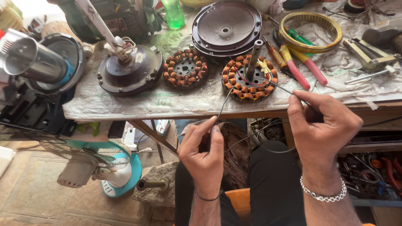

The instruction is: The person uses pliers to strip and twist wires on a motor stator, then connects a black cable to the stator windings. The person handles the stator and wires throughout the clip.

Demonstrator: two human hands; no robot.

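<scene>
Both sets of fingers pinch thin dark wires: the left hand (204, 151) grips a black wire (223, 103), the right hand (321, 125) another wire (279, 86). Each lead runs up beyond the fingertips to a copper-wound stator (249, 78) on the table (138, 102), with screwdrivers (298, 67) just right of it.

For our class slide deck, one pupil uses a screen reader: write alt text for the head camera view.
A person's left hand and right hand each pinch a thin dark wire leading to a copper-wound stator on a cluttered workbench. A second stator, screwdrivers and round motor covers lie nearby.
</scene>
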